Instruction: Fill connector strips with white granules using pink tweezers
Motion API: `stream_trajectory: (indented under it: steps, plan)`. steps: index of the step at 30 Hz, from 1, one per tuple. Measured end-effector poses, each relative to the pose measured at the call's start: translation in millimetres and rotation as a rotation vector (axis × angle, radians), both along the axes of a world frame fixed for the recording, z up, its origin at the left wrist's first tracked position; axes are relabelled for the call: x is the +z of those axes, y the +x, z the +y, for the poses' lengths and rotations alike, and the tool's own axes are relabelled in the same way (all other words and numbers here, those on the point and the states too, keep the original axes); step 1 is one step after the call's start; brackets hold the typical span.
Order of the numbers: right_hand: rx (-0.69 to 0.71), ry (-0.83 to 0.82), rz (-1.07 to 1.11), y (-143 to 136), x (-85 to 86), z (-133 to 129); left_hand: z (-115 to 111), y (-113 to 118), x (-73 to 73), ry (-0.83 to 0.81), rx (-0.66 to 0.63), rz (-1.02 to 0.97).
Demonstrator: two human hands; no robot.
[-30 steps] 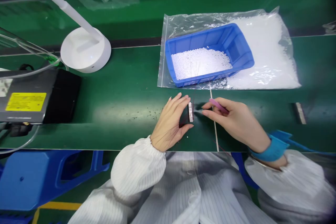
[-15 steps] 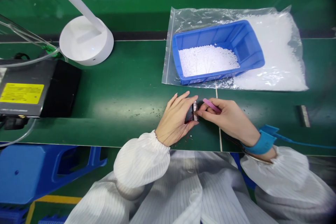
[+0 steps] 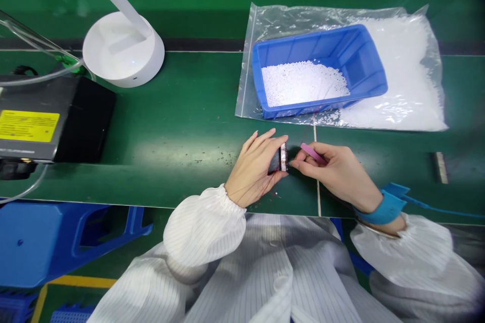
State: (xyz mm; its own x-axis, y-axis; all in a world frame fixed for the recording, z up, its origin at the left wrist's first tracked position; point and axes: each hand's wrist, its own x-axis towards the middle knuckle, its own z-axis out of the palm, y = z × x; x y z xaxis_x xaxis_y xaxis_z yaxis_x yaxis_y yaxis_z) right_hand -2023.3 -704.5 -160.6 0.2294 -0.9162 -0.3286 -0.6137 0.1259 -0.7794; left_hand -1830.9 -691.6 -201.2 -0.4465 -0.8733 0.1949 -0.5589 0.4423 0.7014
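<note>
My left hand (image 3: 255,164) is closed around a small dark block with a silvery, speckled strip (image 3: 283,157), gripping its two ends between thumb and index finger just over the bench. The other left fingers are stretched out. To the right of the block, slightly apart from it, my right hand (image 3: 333,166) holds a narrow pink stick-like tool (image 3: 313,153); its far part is hidden in the palm. Thumb and index fingertip of that hand are pinched together, and I cannot make out anything between them. A blue wrist strap (image 3: 383,208) circles my right wrist.
Behind my hands a blue bin (image 3: 320,103) with white beads lies on a clear bag (image 3: 413,75) of white beads. A second small block (image 3: 441,167) rests at right. A white lamp base (image 3: 123,53) and black device (image 3: 56,121) stand left. Dark specks dot the bench (image 3: 170,146).
My right hand has drawn a little to the right, away from the block, with the pink tool still in it. The left hand keeps its grip. The whole view has shifted slightly.
</note>
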Motion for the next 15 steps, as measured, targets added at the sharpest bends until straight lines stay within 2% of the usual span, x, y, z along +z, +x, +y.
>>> stream_trajectory:
  steps: [15]
  plan:
    - [-0.006,-0.007,-0.013,1.2,-0.5,-1.2,-0.5,-0.3,-2.1,-0.012,0.003,-0.005]
